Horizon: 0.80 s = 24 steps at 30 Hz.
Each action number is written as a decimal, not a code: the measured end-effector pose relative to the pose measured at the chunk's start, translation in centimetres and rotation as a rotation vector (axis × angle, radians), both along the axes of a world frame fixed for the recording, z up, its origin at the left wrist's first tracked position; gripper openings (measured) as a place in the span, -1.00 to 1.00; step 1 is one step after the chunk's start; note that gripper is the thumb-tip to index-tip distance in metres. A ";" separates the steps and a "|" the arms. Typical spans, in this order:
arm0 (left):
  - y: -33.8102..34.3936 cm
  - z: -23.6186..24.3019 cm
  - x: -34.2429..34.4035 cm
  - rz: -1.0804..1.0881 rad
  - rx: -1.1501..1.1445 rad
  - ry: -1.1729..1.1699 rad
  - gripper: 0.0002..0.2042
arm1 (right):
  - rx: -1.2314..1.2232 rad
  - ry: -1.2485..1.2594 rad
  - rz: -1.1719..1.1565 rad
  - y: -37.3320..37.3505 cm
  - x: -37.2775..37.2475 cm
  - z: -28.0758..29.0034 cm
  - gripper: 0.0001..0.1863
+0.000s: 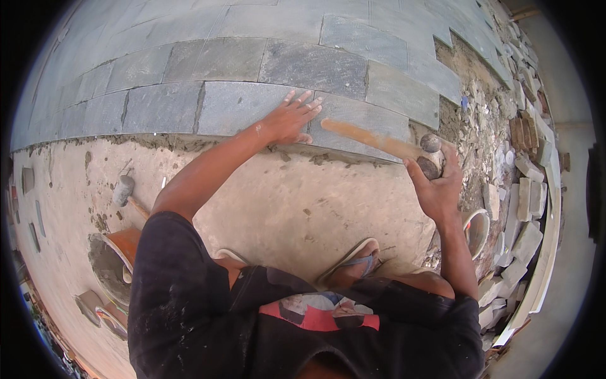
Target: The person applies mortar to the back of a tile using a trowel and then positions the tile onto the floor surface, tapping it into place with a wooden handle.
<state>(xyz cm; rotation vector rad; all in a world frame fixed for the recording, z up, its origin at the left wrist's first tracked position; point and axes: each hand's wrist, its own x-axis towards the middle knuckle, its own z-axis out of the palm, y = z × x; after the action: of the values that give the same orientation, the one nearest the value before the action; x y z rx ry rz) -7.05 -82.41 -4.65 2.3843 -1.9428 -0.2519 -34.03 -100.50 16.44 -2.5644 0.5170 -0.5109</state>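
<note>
My left hand (291, 120) lies palm down with its fingers spread on the front row of grey stone slabs, near the joint between a pale slab (237, 106) and the slab to its right (363, 115). My right hand (438, 189) grips a mallet by its head, whose dark rounded ends (430, 143) show between thumb and fingers. The mallet's wooden handle (369, 138) points left over the right-hand slab, its tip close to my left fingers. Part of the mallet head is hidden by my hand. Grey mortar (287, 151) shows along the slabs' front edge.
A second mallet (124, 191) lies on the bare ground to the left. Below it are an orange bucket (125, 243) with mortar and a trowel-like tool. At right stand a pale round container (478, 228), rubble and stacked stone pieces (527, 243). Two sandalled feet are near me.
</note>
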 end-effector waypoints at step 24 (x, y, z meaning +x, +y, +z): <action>-1.1 1.8 0.3 0.075 0.024 0.033 0.07 | 0.132 0.007 -0.175 -3.1 -3.1 -0.1 -0.51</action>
<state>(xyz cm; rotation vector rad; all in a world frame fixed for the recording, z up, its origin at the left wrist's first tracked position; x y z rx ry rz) -6.74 -83.51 -2.89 2.4463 -1.8423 -0.3099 -37.10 -103.57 16.35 -2.4092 0.7572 -0.5095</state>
